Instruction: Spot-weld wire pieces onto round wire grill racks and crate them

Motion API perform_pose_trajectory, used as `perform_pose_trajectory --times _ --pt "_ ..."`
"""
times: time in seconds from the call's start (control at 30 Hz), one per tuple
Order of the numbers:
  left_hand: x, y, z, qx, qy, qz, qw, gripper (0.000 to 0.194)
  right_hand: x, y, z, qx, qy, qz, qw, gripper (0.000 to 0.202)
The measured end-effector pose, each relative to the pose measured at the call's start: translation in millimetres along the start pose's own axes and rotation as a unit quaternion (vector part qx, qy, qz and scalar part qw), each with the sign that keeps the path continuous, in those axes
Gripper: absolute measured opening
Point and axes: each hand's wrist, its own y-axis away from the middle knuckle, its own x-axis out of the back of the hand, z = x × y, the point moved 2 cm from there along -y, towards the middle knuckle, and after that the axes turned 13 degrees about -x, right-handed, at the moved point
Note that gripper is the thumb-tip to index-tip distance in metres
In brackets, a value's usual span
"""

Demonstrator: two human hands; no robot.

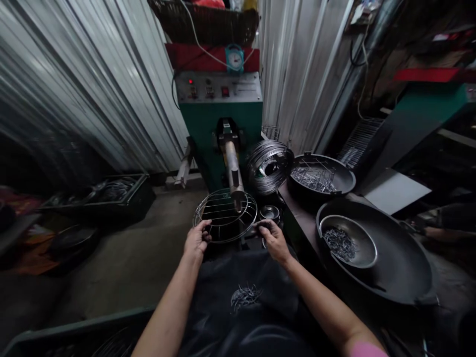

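Observation:
A round wire basket (219,241) is held under the tip of the welding machine's arm (233,171). Its left rim is pinched in the fingers of my left hand (197,239). At the basket's right side, my right hand (273,240) has its thumb and fingers pressed together; whether they grip the rim or a small piece is too dark to tell. On the dark apron over my lap lies a small heap of short bent wires (245,296). The green machine body (243,116) stands directly ahead, with a red light lit on its panel.
Coiled wire (269,166) hangs right of the machine arm. A black pan (349,178) of wire pieces and a larger pan (405,263) with a metal bowl (366,243) of short wires stand at right. Crates (145,193) sit at left; a corrugated wall (122,74) rises behind.

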Motion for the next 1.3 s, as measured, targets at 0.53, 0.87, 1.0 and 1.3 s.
perform_pose_trajectory --times 0.53,0.87,1.0,1.3 --pt "-18.1 12 -18 -0.115 0.029 0.026 0.993 0.051 -31 -41 11 -0.012 0.168 -0.005 0.986 0.011" --pt "-20.6 10 -17 -0.103 0.045 0.038 0.993 0.053 -31 -45 13 -0.054 0.112 -0.028 0.992 0.011" --pt "-20.7 13 -14 -0.104 0.036 0.041 0.993 0.049 -32 -45 11 -0.057 0.113 -0.035 0.991 0.011" --pt "-24.7 9 -15 -0.115 0.031 0.053 0.991 0.050 -32 -49 2 -0.045 0.117 -0.027 0.992 0.008"
